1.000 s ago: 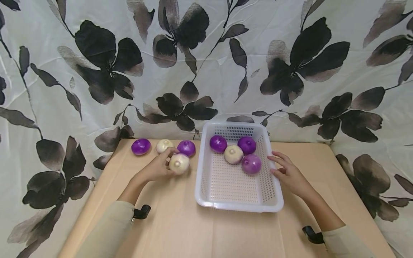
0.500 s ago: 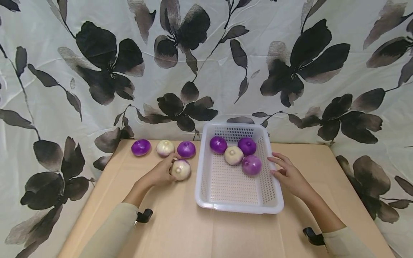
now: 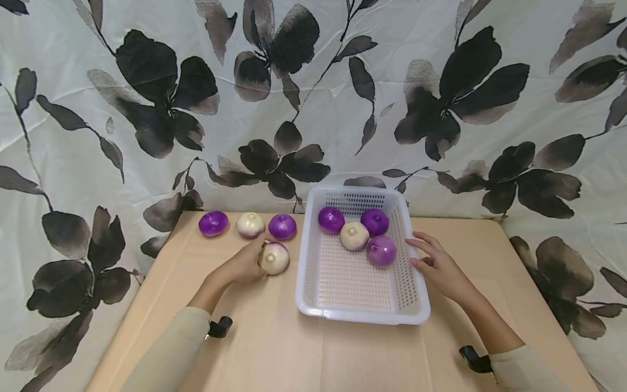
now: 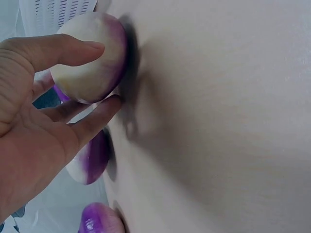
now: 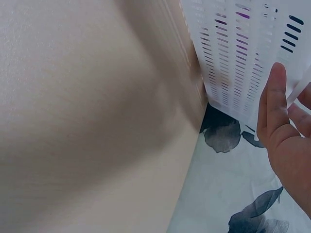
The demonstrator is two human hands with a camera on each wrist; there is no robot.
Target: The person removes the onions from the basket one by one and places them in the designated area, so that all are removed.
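Observation:
My left hand [image 3: 247, 262] holds a white-and-purple turnip [image 3: 274, 258] low over the table, left of the basket. In the left wrist view the thumb lies across the pale side of this turnip [image 4: 90, 58], with the other fingers behind and under it. My right hand [image 3: 439, 268] grips the right rim of a white perforated plastic basket [image 3: 362, 314]. Up close in the right wrist view, the basket's slotted wall [image 5: 233, 53] stands beside the hand [image 5: 286, 126], and the rim passes between the thumb and fingers. Several turnips, purple [image 3: 382, 250] and pale [image 3: 354, 236], lie in the basket's far half.
Along the table's back edge sit a purple turnip [image 3: 213, 224], a pale one [image 3: 250, 225] and another purple one [image 3: 282, 226], close behind the left hand. A floral cloth [image 3: 343, 136] hangs behind the wooden table [image 3: 274, 337].
The left hand has brought its turnip slightly toward the front of the table, away from the back row, then paused there. The right hand and the basket have kept their place.

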